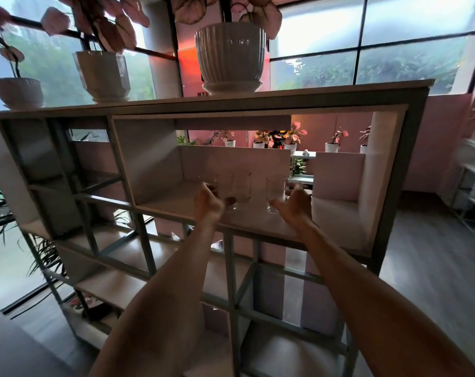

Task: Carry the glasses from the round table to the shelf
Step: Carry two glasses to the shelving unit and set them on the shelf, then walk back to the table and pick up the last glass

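Reaching with both arms into the wide compartment of the shelf (258, 232), we saw our left hand (207, 201) curled around a clear glass (213, 186) and our right hand (294, 202) wrapped about another glass (275, 194). Both glasses seemed to stand on the board, though blur hid the contact. A third glass (241, 190) stood between them. White plant pots (230, 55) lined the top.
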